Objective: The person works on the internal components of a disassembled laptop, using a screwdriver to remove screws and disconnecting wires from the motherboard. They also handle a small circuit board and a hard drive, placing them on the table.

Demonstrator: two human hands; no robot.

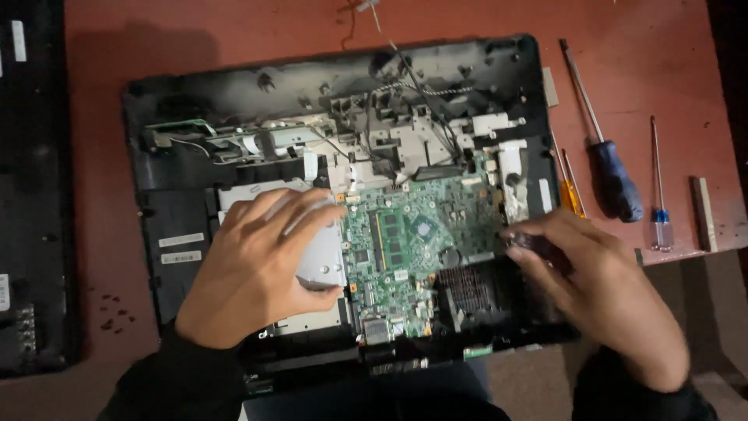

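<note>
An opened black laptop base (187, 101) lies on a red-brown table, its green circuit board (413, 234) exposed in the middle. My left hand (253, 269) rests flat on a silver metal drive (321, 261) just left of the board, fingers spread. My right hand (596, 284) is at the board's right edge, closed around a dark tool handle (538, 245) whose tip is hidden. A black fan grille (471, 292) sits below the board between my hands.
Right of the laptop lie a large blue-handled screwdriver (615, 183), a small orange-handled one (573, 195), a thin blue-and-clear one (661, 222) and a small pale bar (705, 214). Another black panel (31, 195) lies at the far left. Loose wires (421, 93) cross the upper chassis.
</note>
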